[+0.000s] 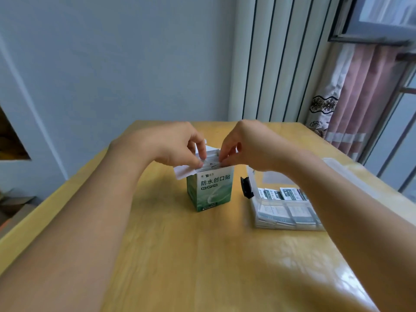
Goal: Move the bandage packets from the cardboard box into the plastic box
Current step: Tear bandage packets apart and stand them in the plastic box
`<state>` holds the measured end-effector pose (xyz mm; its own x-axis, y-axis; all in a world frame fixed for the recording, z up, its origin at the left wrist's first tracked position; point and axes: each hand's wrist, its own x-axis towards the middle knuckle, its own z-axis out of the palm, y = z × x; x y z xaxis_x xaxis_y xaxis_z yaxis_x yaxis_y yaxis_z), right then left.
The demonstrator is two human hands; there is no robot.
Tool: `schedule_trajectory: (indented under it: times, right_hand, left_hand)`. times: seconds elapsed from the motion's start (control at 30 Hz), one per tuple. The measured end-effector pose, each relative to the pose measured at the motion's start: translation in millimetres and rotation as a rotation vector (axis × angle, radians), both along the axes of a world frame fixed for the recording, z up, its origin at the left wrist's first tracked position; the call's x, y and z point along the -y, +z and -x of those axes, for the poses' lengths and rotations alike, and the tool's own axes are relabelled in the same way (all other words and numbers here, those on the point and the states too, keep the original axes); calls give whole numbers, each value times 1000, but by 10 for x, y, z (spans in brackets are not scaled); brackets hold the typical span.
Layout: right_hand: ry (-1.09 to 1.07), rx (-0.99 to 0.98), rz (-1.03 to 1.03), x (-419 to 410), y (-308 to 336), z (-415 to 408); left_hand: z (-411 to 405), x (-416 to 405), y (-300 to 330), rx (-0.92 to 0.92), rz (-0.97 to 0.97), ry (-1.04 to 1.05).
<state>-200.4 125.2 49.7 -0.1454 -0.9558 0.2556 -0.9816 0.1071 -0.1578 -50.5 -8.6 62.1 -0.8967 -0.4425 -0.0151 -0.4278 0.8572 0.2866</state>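
Note:
A green and white cardboard box [210, 191] stands upright mid-table with its white top flaps folded open. Both hands are at its mouth. My left hand [177, 145] and my right hand [245, 147] each pinch one end of a bandage packet [210, 165] that shows just above the box's rim. To the right lies a clear plastic box [290, 216] with a black latch [246, 188]. It holds several white and green bandage packets [281, 194] in rows. My right forearm hides its right part.
The wooden table [202, 255] spreads toward me, its left edge running diagonally. The plastic box's clear lid [333, 164] lies open behind it. A white radiator and a pink curtain stand at the back right by the window.

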Motion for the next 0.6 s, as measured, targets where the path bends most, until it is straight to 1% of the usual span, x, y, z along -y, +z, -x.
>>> schedule_trajectory:
  times: [0.13,0.4,0.6]
  right_hand:
    - [-10,-20,-58,80,34,10]
    - [-11,28,-125,110,-24,13]
    - [-16,13,0,66,-64,53]
  left_hand:
    - [34,-12,-7,12,31,-11]
    - [41,-5,-14,19,13,-24]
    - [12,-22,17,13,2,-13]
